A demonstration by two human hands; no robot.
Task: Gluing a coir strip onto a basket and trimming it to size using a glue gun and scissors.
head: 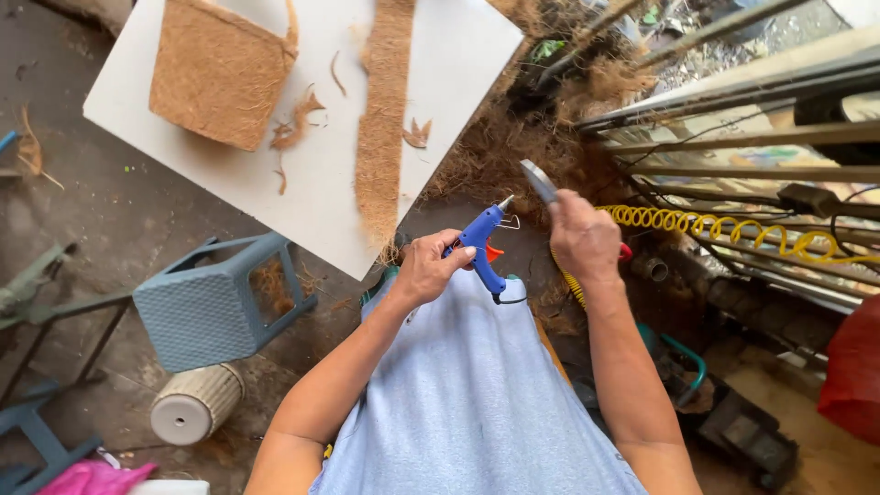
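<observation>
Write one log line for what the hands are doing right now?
left hand: holds blue glue gun | right hand: holds grey stick

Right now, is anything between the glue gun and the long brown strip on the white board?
Nothing visible. The left hand holds the blue glue gun, nozzle up, just below the board's corner; only open air separates it from the coir strip.

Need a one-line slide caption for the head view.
Left hand holds blue glue gun; right hand grips scissors.
</observation>
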